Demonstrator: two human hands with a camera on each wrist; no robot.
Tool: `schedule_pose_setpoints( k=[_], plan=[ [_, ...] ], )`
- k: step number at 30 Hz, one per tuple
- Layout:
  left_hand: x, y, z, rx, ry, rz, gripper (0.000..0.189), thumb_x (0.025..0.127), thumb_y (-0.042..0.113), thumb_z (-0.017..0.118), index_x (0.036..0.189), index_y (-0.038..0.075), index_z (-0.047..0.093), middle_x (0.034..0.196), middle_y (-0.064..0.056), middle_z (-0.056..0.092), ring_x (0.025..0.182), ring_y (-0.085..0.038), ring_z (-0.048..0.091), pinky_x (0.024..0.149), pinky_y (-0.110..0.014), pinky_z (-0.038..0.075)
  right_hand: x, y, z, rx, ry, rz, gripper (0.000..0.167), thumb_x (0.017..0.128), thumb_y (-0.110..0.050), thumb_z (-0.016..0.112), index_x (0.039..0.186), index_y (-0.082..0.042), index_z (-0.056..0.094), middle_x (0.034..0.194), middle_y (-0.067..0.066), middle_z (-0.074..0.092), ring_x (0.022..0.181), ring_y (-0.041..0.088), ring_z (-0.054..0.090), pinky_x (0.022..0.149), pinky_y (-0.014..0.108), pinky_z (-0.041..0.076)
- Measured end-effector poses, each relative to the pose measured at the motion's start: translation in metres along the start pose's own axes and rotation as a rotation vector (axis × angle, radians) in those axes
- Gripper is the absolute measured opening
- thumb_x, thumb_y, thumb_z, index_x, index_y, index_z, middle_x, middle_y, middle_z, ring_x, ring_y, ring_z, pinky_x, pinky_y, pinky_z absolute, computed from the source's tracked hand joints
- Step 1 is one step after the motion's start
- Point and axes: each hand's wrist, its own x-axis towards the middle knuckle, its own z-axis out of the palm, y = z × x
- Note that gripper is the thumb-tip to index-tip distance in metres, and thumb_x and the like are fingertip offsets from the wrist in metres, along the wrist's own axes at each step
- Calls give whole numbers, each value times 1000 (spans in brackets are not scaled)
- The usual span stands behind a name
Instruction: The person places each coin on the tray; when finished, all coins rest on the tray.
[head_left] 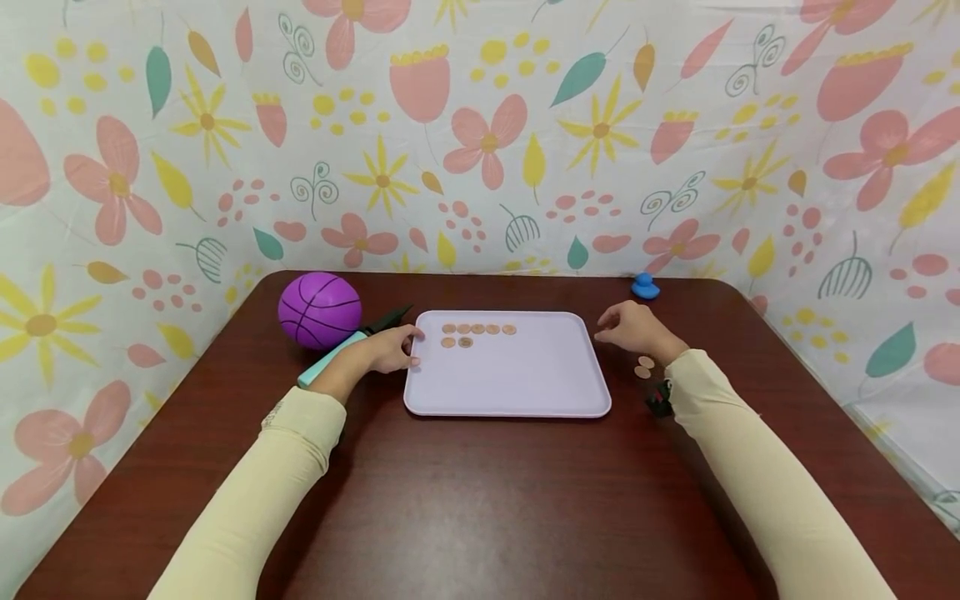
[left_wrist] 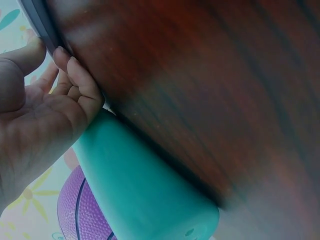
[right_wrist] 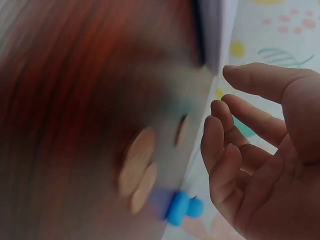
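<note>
A pale lavender tray (head_left: 510, 383) lies on the table, bearing a back row of several copper-coloured coins (head_left: 478, 329) and two more coins (head_left: 457, 342) in front. At the tray's left rim, my left hand (head_left: 388, 349) grips the edge between thumb and curled fingers. My right hand (head_left: 632, 327) hovers just off the tray's right side, fingers loosely bent. In the right wrist view, nothing shows between that hand's thumb and fingertips. Near its wrist, two loose coins (head_left: 644, 367) lie on the table; the right wrist view shows a third coin (right_wrist: 181, 131) farther off.
A purple ball (head_left: 320, 311) with black lines sits at the back left. Beside it, under my left forearm, lies a teal cylinder-like object (left_wrist: 145, 175) with a black end (head_left: 388, 319). A blue toy duck (head_left: 645, 287) stands at the back right, before a flowered curtain (head_left: 487, 208).
</note>
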Motion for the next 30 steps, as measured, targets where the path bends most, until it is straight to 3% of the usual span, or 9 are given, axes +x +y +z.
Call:
schedule_pose_setpoints(
  k=[7, 15, 23, 30],
  plan=[
    [1, 0, 3, 17, 4, 5, 50, 97, 17, 65, 141, 5, 45, 109, -14, 54, 93, -25, 53, 80, -31, 43, -3, 23, -6, -15, -7, 26, 34, 91, -19, 71, 113, 6, 67, 101, 19, 68, 88, 31, 64, 80, 48, 52],
    [0, 2, 2, 14, 5, 3, 49, 97, 16, 64, 141, 4, 45, 108, -14, 53, 92, -25, 52, 78, -30, 43, -2, 38, -8, -22, -29, 61, 41, 93, -27, 70, 115, 6, 66, 104, 23, 67, 99, 39, 61, 86, 54, 49],
    [-2, 3, 0, -9, 4, 1, 49, 97, 15, 64, 141, 4, 44, 105, -13, 52, 78, -20, 51, 67, -26, 42, 5, 39, -10, -5, -63, 69, 32, 93, -27, 70, 107, 2, 71, 89, 11, 70, 91, 32, 61, 82, 48, 49],
    [-2, 3, 0, 7, 6, 21, 50, 96, 14, 64, 141, 2, 44, 105, -14, 53, 87, -23, 52, 75, -29, 42, 10, 38, -13, 11, -138, 102, 33, 93, -25, 69, 107, 6, 67, 87, 10, 66, 83, 26, 58, 72, 37, 49]
  ],
)
